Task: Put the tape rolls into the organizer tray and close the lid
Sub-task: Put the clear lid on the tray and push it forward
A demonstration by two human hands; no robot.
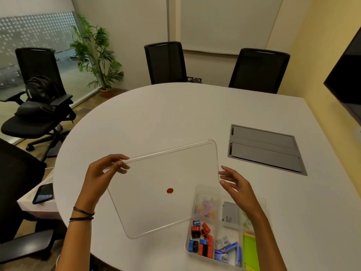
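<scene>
A clear plastic lid (162, 208) with a small red dot on it hangs tilted above the white table (175, 118). My left hand (103, 173) pinches its far left corner. My right hand (236, 184) touches its right edge with the fingers spread. The clear organizer tray (190, 227) stands at the table's near right, partly under the lid's right corner and my right forearm. Its compartments hold red, blue and black sharpeners, coloured paper clips, staple boxes, a grey packet and green sticky notes. A pale clear roll, perhaps tape (248, 222), shows faintly in the right compartment.
A grey cable hatch (265, 149) is set into the table at the right. A black phone (43, 193) lies on a low surface to the left. Black office chairs ring the table, one with a bag (37, 100). A dark screen (347, 75) hangs at the right.
</scene>
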